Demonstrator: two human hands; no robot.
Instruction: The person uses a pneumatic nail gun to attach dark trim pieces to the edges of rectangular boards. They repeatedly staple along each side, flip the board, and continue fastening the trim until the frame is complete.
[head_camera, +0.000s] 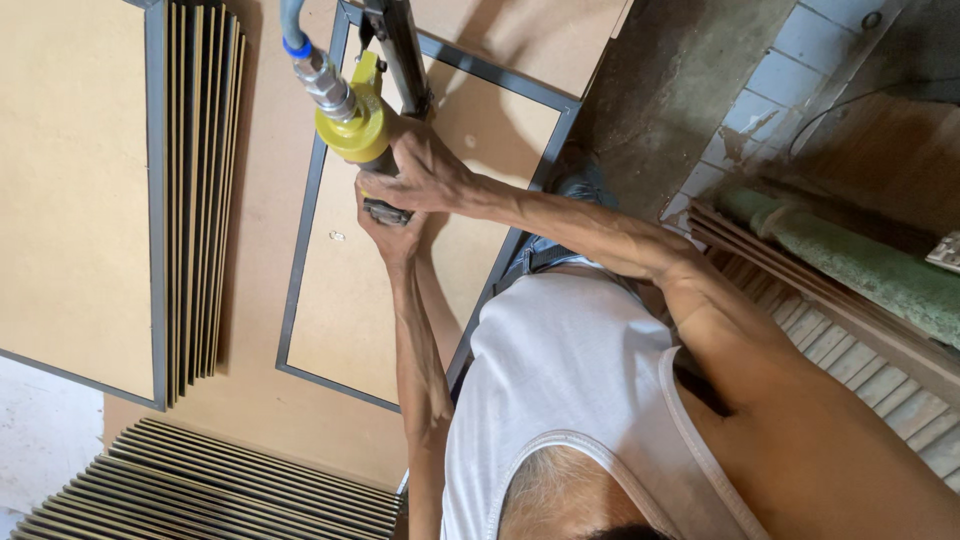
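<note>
Soft, even daylight fills the room, bright enough to show everything plainly. The tan board (70, 190) looks flat and warm, without glare. A faint shadow of the arm falls across the framed panel (345, 300), and the concrete floor (680, 70) at the top sits dimmer. The metal hose coupling (322, 75) catches small highlights. Focus is sharp at centre; the shoulder near the bottom edge is slightly soft.

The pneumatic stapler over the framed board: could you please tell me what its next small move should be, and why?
Probably shift the pneumatic stapler a little along the backing board beside the dark frame. The right hand and left hand both grip it there.
</note>
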